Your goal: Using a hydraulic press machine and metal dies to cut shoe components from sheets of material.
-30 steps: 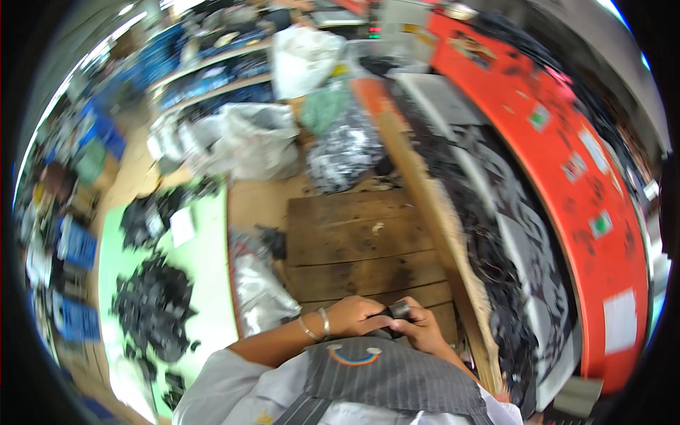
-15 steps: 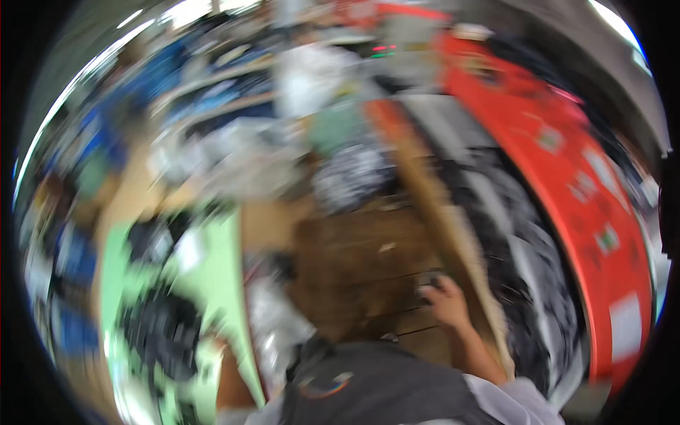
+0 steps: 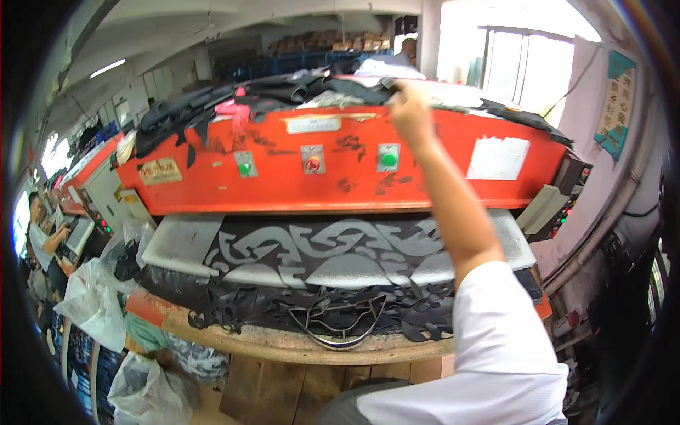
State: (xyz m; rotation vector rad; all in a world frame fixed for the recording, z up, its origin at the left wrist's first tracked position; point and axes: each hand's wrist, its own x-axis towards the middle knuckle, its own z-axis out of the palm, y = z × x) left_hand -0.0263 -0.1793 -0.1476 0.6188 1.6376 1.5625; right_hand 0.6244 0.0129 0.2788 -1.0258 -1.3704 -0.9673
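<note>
Cloth (image 3: 283, 88), mostly black, lies heaped along the top of the red beam (image 3: 265, 190), and your right hand (image 3: 409, 110) is up at it, your bare forearm crossing in front of the machine. Your fingertips meet the edge of the heap near a small dark piece; whether they grip it or only rest against it, I cannot tell. Your left hand is out of view, so I cannot say how its fingers stand. Judging by what lies below, cutting looks well advanced on this stretch: the black sheet (image 3: 310, 249) on the pale board (image 3: 185, 241) is full of curved openings, with the board showing through them. None of the pieces can be matched to those openings from here. What looks unfinished is the clearing: the holed sheet lies on the board, and black scraps (image 3: 241, 304) crowd its front edge, some spilling onto the wooden ledge (image 3: 386, 353). Your metal die (image 3: 338, 324), an open frame with a rounded front, sits among those scraps, off the board, so it appears that no cut is set up now. How much of the heap is waiting stock and how much is offcut, I cannot tell.
</note>
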